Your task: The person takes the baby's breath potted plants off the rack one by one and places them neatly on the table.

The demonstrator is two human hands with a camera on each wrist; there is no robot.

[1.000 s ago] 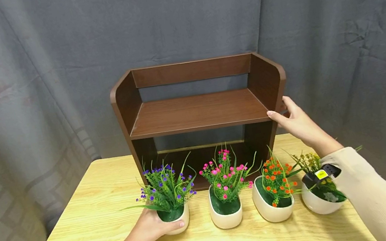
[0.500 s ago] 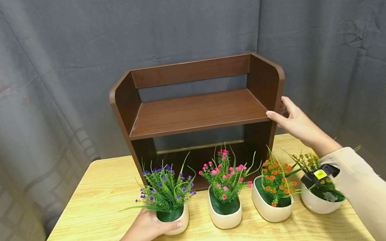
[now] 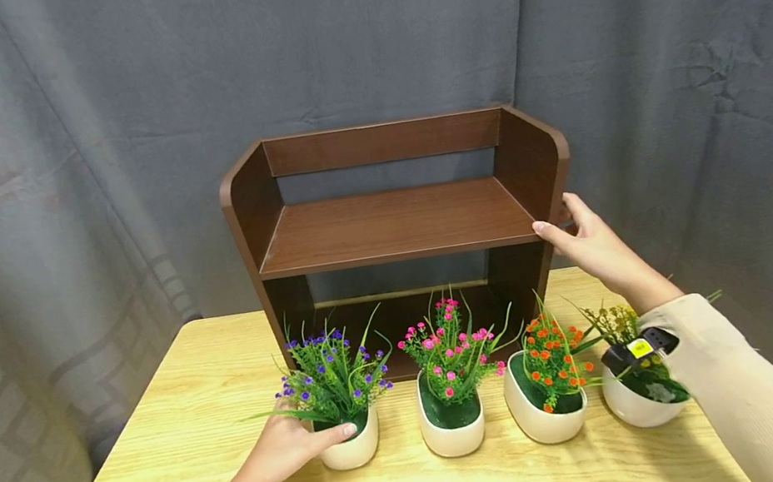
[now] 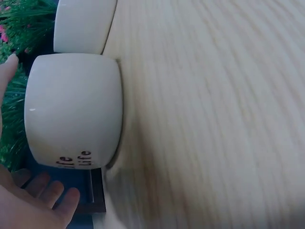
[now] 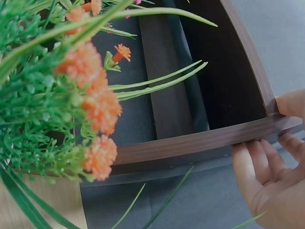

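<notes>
My left hand (image 3: 286, 451) is beside the cream pot of purple artificial flowers (image 3: 331, 368), thumb over its near rim. In the left wrist view a gap shows between the spread fingers (image 4: 50, 195) and the white pot (image 4: 76, 109) with "Life" lettering. At the right, my right hand (image 3: 600, 249) grips the side panel of a dark brown two-tier desktop shelf (image 3: 395, 223). Its thumb lies at the front edge, level with the upper board. The right wrist view shows the fingers (image 5: 250, 164) along the panel's outer face.
Pots of pink (image 3: 455, 436), orange (image 3: 548, 426) and yellow flowers (image 3: 641, 407) stand in a row before the shelf on the wooden table (image 3: 178, 409). My right forearm passes over the yellow one. A grey curtain (image 3: 384, 31) hangs behind.
The left hand has loosened around the purple-flower pot, its thumb rising and its wrist shifting slightly left. The pot stays in place. The right hand keeps its hold on the shelf.
</notes>
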